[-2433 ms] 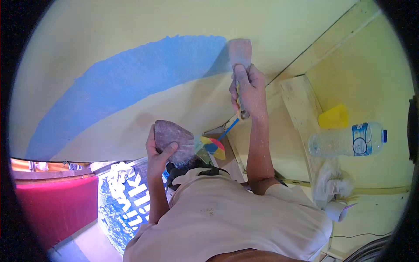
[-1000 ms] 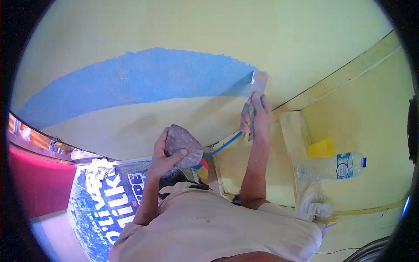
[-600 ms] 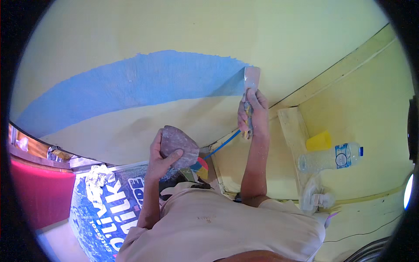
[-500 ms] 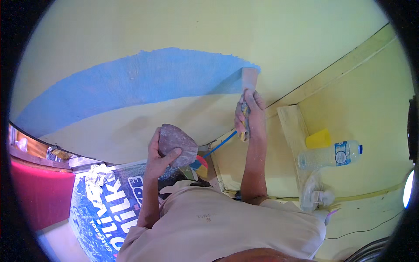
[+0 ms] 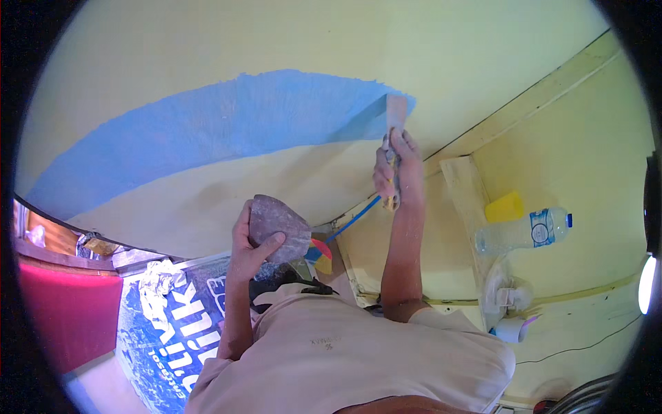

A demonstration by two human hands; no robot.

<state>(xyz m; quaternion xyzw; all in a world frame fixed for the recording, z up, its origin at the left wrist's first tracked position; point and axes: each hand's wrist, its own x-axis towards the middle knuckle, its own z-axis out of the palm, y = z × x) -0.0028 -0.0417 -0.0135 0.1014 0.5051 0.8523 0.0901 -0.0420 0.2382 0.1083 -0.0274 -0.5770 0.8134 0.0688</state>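
My right hand point(image 5: 400, 165) is closed around the dirty yellow handle of a putty knife point(image 5: 396, 110). The broad blade points up and rests at or just off the right end of a blue patch point(image 5: 234, 117) on the pale yellow wall; contact is hard to judge. Lower and to the left, my left hand point(image 5: 249, 245) grips a flat, dark grey-purple plate point(image 5: 277, 224) with a rounded, tapering shape and whitish smears. My thumb lies across its face and my fingers are mostly hidden behind it.
To the right, a clear bottle point(image 5: 520, 230) and a yellow cup point(image 5: 505, 206) stand by a wooden ledge point(image 5: 463, 190). A printed blue sheet point(image 5: 165, 331) with a crumpled white wrapper point(image 5: 157, 284) lies lower left, beside a red panel point(image 5: 69, 303). A blue rod point(image 5: 356, 217) leans near my right forearm.
My right hand and the putty knife have moved slightly up, staying at the patch's right end. My left hand keeps its hold on the plate. The view has shifted a little.
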